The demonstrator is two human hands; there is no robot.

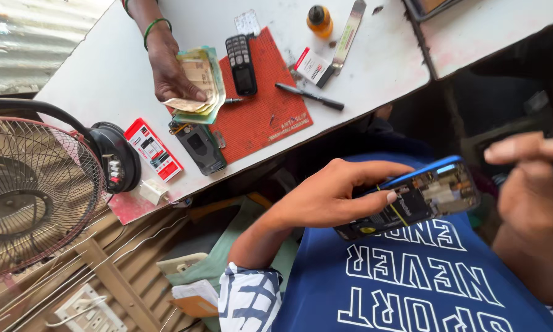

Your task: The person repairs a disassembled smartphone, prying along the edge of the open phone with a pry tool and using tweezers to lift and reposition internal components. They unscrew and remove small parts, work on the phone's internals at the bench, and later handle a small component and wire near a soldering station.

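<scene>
Blue-framed opened phone (pixel 412 198), lower right of frame, sits pinched in the left hand (pixel 326 197); the right hand (pixel 529 184), blurred, fingers pressed together, hovers beside it, mid-disassembly; next calls for steady prying.

blue-edged phone (pixel 421 197), red mat (pixel 261 107), white table (pixel 110 67), orange bottle (pixel 320 20)

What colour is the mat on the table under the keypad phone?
Red, with a fine textured surface: the mat, best seen in the head view.
</scene>
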